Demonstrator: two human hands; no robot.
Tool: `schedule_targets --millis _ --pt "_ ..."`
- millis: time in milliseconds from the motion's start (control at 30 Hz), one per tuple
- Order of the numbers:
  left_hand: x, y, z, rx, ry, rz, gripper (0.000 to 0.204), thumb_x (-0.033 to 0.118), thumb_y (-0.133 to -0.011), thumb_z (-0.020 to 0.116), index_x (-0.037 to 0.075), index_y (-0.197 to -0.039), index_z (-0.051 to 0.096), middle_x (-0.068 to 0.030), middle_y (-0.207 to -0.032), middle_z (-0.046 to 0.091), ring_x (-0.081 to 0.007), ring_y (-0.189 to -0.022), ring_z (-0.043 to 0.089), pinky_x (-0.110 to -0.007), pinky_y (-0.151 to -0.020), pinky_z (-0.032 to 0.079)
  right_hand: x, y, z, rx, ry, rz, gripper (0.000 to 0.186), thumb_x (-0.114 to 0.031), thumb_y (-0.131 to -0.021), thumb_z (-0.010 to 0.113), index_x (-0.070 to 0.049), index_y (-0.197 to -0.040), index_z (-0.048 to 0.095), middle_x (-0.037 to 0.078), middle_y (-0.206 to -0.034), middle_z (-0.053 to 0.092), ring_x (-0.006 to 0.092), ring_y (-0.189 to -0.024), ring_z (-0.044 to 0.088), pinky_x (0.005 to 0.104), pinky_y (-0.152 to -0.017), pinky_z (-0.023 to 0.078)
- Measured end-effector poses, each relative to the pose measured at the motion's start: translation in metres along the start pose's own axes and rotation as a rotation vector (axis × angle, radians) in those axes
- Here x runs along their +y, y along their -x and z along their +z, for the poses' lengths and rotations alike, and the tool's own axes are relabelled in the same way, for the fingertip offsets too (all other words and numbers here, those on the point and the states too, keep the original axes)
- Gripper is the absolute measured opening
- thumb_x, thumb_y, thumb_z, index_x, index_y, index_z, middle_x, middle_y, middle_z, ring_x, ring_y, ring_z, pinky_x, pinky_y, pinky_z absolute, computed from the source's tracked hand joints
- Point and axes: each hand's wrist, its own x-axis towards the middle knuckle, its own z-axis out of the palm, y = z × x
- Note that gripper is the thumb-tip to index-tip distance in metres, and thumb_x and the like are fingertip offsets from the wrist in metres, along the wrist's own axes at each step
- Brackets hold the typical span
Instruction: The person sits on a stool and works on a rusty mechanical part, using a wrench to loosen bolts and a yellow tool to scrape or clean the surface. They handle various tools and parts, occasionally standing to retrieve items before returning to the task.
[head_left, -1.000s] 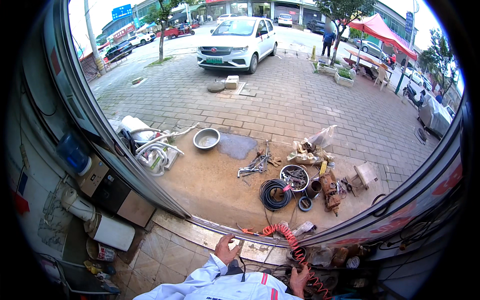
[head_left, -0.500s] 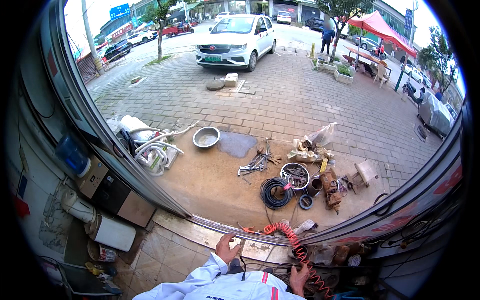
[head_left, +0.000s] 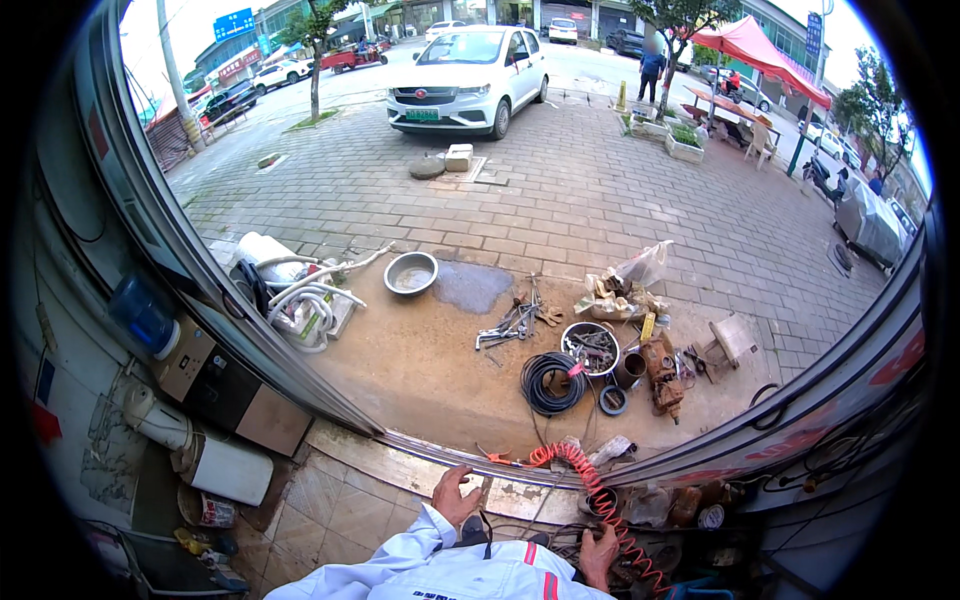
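My left hand [head_left: 455, 497] hangs over the metal door sill with its fingers apart and slightly bent, holding nothing visible. My right hand [head_left: 599, 548] is lower, beside a red coiled air hose [head_left: 562, 460] and dark cables; its fingers are curled, and whatever may be inside them is hidden. The hose's orange end lies at the threshold [head_left: 430, 455]. Outside lie a coil of black cable [head_left: 545, 395], a scatter of wrenches [head_left: 510, 328], a bowl of metal parts [head_left: 590, 348], a rusty machine part [head_left: 661, 375] and a steel basin [head_left: 410, 273].
Sliding door frames flank the opening. A water dispenser [head_left: 190, 365] and white bucket [head_left: 235, 470] stand left. Pale pipes [head_left: 320, 305] and a stool [head_left: 732, 342] are outside. A parked white car [head_left: 465, 85], standing person [head_left: 650, 72] and red canopy [head_left: 745, 55] are farther out.
My hands keep almost the same positions. The view has shifted slightly, raising the scene in the picture. A distant red-clad rider near the canopy has moved leftward.
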Motion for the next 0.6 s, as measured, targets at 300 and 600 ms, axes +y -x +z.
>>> schedule_targets --millis 300,600 --pt "-0.001 -0.002 -0.003 -0.008 0.02 -0.022 0.056 0.016 -0.08 0.077 0.003 -0.131 0.059 -0.0146 -0.131 0.06 -0.0265 -0.109 0.068 -0.04 -0.083 0.058 0.002 0.003 0.004 0.006 -0.055 -0.027 0.032 -0.005 -0.082 0.07 0.008 -0.11 0.062 0.019 -0.092 0.071 0.0263 -0.081 0.07 0.0378 -0.075 0.055" --pt "-0.012 -0.003 -0.008 -0.014 0.011 -0.015 0.055 0.016 -0.08 0.077 0.003 -0.131 0.059 -0.015 -0.131 0.06 -0.0266 -0.109 0.067 -0.04 -0.084 0.057 0.009 0.005 0.012 0.038 -0.014 -0.089 0.032 -0.006 -0.081 0.071 0.009 -0.109 0.062 0.021 -0.094 0.071 0.0287 -0.086 0.07 0.0391 -0.079 0.054"
